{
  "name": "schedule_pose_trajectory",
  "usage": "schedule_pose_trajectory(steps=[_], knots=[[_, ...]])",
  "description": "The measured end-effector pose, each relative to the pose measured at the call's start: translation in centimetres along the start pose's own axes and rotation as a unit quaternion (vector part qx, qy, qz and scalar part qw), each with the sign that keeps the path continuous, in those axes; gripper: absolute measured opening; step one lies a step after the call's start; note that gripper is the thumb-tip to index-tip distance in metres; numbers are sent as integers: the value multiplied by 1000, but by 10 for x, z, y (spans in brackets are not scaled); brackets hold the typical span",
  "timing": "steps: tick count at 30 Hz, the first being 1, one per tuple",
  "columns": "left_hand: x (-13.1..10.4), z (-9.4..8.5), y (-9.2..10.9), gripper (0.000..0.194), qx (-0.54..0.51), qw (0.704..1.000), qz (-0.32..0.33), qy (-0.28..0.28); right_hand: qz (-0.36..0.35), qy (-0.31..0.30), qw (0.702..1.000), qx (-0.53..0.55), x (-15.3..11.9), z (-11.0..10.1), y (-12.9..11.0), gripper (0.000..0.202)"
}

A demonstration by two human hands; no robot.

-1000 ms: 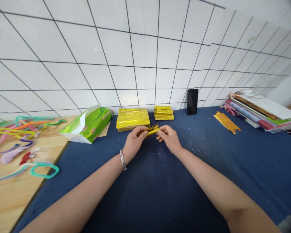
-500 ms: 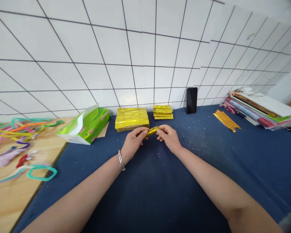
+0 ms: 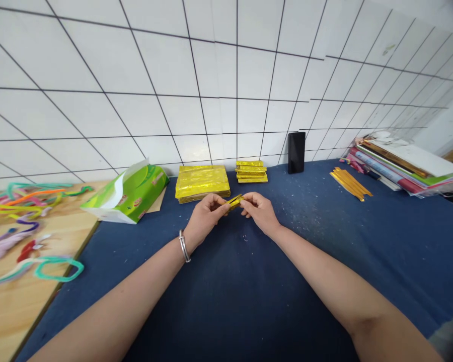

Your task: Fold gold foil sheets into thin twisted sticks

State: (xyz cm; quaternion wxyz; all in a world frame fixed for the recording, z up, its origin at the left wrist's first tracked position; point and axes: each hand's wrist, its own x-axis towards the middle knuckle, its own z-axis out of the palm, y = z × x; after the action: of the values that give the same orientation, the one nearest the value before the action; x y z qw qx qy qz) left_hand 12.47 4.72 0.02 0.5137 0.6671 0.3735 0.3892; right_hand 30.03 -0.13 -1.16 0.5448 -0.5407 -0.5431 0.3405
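Note:
Between my hands, just above the blue cloth, is a small folded strip of gold foil paper. My left hand pinches its left end between thumb and fingers. At its right end, the thumb and fingertips of my right hand are closed on it. Slits show along the strip's upper side, where its folded layers stand slightly apart. Behind my left hand lies a thick stack of gold foil paper sheets. A smaller pile of folded gold strips sits behind my right hand, near the wall.
A black phone leans against the tiled wall. At left are a green tissue pack and a wooden board bearing colourful fuzzy stems. Flat gold strips and a stack of books and folders lie at right on blue cloth.
The whole view has shifted slightly. Both hands still hold the folded gold strip, and my right fingertips have moved a little along its right end.

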Motion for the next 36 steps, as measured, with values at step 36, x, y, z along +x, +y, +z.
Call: schedule_pose_trajectory(steps=[36], knots=[[-3, 1, -2, 18, 199, 970, 128, 47, 3, -1, 1000, -19, -1, -1, -4, 25]])
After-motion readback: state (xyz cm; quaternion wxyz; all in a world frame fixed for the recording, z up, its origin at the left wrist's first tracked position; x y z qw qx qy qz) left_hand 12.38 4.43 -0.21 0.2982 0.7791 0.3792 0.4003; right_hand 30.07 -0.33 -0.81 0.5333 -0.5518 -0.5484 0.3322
